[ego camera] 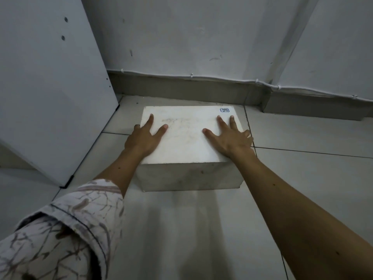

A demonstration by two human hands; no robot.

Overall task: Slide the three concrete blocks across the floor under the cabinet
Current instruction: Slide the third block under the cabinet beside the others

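Nearest, a patterned sleeve point(66, 225) covers the left upper arm. Both arms reach forward to one white concrete block point(187, 138) on the tiled floor point(302, 178), near its far edge by the skirting point(191, 87). The left hand point(144, 136) and right hand point(230, 136) lie flat and spread on its top, fingers curling over the sides, gripping nothing. A white cabinet panel point(50, 87) stands left. This looks like the push beginning; next likely calls for steady leftward pressure.
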